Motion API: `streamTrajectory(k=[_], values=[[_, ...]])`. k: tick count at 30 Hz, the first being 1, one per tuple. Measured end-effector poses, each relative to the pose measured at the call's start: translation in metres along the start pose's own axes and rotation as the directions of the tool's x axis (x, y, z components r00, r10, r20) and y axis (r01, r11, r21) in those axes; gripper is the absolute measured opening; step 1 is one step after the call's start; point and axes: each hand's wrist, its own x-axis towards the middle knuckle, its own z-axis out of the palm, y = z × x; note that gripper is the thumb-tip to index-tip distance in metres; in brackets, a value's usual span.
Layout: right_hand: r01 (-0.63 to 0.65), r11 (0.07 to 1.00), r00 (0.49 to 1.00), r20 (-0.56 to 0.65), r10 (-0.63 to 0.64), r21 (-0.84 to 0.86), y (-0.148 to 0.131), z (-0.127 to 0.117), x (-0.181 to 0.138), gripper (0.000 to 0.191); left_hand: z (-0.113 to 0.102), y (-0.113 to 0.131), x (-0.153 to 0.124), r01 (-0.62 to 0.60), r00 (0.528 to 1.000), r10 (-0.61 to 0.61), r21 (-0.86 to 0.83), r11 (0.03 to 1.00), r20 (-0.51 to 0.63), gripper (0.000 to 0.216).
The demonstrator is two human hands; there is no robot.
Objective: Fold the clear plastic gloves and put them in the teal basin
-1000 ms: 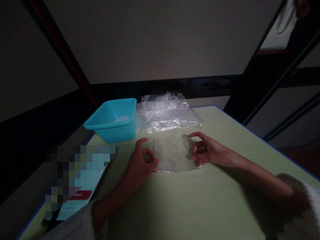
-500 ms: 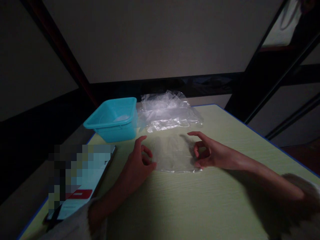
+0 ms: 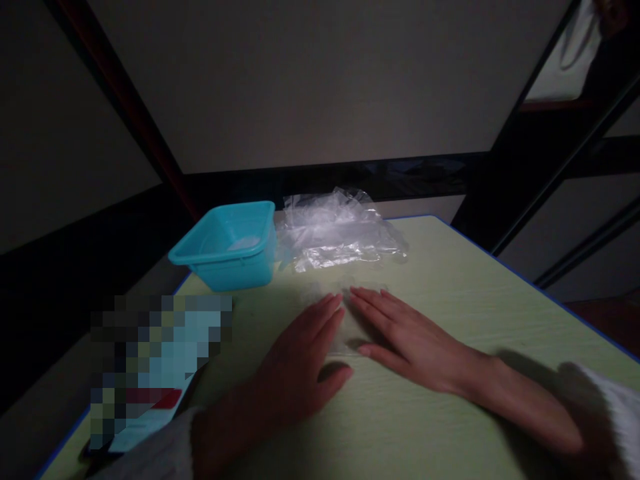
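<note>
My left hand [image 3: 300, 360] and my right hand [image 3: 400, 337] both lie flat, palms down, fingers stretched out, side by side on a small clear plastic bag [image 3: 345, 337] on the pale green table [image 3: 450, 280]. The hands cover most of the bag; only slivers of it show between and around the fingers. The fingertips of the two hands nearly meet at the bag's far edge. Neither hand grips anything.
A turquoise plastic tub [image 3: 227, 247] stands at the table's far left. A crumpled heap of clear plastic bags [image 3: 340, 230] lies beside it at the far edge. A blurred-out flat card or device [image 3: 150, 373] rests at the near left edge. The room is dim.
Both hands had been pinching the bag's left and right edges with curled fingers. Now they have moved inward and flattened on top of the bag.
</note>
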Motion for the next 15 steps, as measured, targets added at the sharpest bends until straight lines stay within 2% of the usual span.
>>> streamTrajectory(k=[2, 4, 8, 15], values=[[-0.026, 0.998, 0.999, 0.024, 0.027, -0.057, -0.001, 0.009, 0.001, 0.065, 0.000, 0.001, 0.001, -0.033, 0.994, 0.031, 0.023, 0.999, 0.105, 0.068], [-0.047, 0.994, 0.998, 0.039, 0.051, -0.097, 0.000, 0.014, 0.001, 0.067, -0.001, 0.002, 0.002, -0.015, 0.982, 0.008, 0.035, 0.999, 0.189, 0.072], [-0.060, 0.989, 0.995, 0.075, 0.070, -0.135, 0.002, 0.018, 0.001, 0.074, -0.003, 0.001, 0.005, 0.027, 0.955, -0.047, 0.073, 0.997, 0.292, 0.075], [-0.089, 0.986, 0.993, 0.068, 0.099, -0.143, 0.007, 0.019, -0.004, 0.080, -0.001, 0.002, 0.004, 0.026, 0.968, -0.049, 0.094, 0.995, 0.246, 0.077]])
